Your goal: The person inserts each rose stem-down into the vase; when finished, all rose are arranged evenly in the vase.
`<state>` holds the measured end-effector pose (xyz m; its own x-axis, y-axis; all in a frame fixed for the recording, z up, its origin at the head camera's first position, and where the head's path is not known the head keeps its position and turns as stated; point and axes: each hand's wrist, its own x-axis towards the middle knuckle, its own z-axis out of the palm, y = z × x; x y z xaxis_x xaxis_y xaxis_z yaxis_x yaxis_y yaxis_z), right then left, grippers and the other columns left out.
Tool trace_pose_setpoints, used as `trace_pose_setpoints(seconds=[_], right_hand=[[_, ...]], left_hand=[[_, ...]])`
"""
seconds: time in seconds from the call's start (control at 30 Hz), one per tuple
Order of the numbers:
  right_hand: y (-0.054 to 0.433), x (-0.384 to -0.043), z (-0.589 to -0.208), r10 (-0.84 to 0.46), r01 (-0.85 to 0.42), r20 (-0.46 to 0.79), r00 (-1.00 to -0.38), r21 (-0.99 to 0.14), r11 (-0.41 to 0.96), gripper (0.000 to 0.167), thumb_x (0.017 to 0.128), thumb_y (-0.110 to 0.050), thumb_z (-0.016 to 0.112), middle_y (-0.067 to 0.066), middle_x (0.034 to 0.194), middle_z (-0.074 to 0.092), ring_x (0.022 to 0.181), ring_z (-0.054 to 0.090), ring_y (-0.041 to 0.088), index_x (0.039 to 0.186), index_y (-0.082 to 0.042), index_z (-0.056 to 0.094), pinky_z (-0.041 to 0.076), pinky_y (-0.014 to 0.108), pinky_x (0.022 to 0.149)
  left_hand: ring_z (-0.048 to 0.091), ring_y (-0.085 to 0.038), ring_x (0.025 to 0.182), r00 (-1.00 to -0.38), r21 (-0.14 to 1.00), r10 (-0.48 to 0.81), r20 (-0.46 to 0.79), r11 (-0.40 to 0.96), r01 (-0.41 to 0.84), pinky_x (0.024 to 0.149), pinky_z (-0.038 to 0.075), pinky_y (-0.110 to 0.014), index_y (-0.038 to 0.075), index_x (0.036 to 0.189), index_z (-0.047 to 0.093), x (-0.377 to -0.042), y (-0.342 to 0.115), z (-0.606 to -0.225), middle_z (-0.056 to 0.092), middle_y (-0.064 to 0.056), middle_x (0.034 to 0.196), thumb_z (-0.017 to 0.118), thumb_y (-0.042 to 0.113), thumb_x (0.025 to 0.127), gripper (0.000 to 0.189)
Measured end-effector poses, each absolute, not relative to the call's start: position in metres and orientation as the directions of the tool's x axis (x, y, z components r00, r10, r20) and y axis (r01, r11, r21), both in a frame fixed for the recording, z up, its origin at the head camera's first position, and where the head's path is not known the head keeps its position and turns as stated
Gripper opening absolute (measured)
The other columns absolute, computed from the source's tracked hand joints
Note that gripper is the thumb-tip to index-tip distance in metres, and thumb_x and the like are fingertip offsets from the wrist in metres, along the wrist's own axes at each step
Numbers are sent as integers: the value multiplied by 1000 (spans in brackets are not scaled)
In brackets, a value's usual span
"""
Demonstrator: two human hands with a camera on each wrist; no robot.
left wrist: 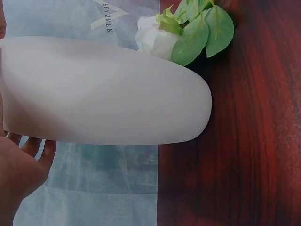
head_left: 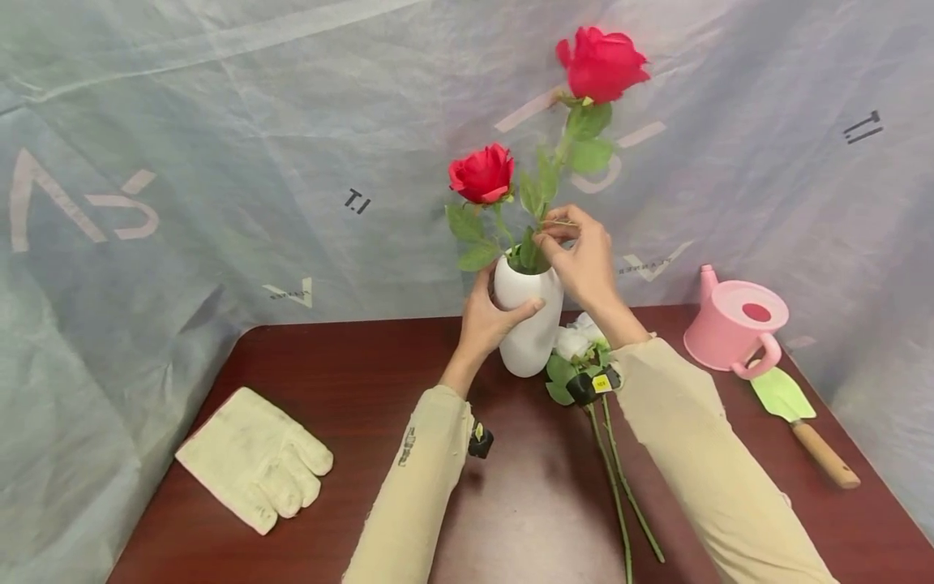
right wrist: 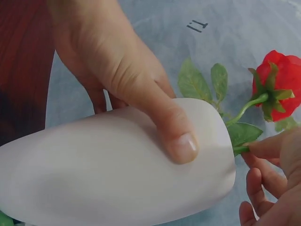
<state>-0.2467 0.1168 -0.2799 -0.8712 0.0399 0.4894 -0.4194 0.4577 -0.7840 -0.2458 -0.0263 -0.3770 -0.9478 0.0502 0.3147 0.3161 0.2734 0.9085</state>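
A smooth white vase point(head_left: 527, 324) stands upright near the table's back edge. My left hand point(head_left: 487, 318) grips it near the top, thumb across the front and fingers around the far side, as the right wrist view also shows. One red rose point(head_left: 483, 174) leans left out of the vase mouth. A taller red rose point(head_left: 602, 66) rises to the right, its lower stem at the vase opening. Just above the rim, my right hand point(head_left: 582, 253) pinches that stem between thumb and fingers. The stem ends inside the vase are hidden.
White roses point(head_left: 572, 344) with long stems lie on the table point(head_left: 350, 373) right of the vase, partly under the right forearm. A pink watering can point(head_left: 730, 324) and a green trowel point(head_left: 788, 395) with wooden handle are at the right. A cream glove point(head_left: 255, 458) lies at the left.
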Motion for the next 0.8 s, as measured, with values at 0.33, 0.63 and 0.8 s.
trace_pose_setpoints(seconds=[0.33, 0.63, 0.8], right_hand=[[117, -246, -281, -73, -348, 382, -921, -724, 595, 16, 87, -11, 65, 11, 94, 70, 87, 65, 25, 102, -7, 68, 48, 40, 75], [133, -238, -265, -157, -217, 150, -976, -687, 693, 52, 86, -10, 51, 22, 149, 10, 133, 12, 41, 134, 7, 42, 21, 54, 103], [148, -230, -263, -134, -154, 92, -987, -796, 585, 65, 87, -9, 43, 22, 151, 6, 136, 14, 39, 145, 7, 17, 17, 52, 107]], left_hand=[[52, -12, 107, -953, 903, 45, 300, 310, 298, 80, 47, -32, 21, 145, 31, -241, -25, -377, 45, 4, 136, 77, 45, 71, 90], [53, -13, 106, -957, 906, 49, 286, 310, 287, 79, 48, -33, 23, 145, 31, -243, -20, -376, 44, 5, 136, 77, 47, 70, 92], [52, -13, 108, -952, 903, 43, 304, 305, 302, 82, 48, -35, 24, 144, 33, -243, -20, -377, 45, 6, 135, 78, 47, 69, 90]])
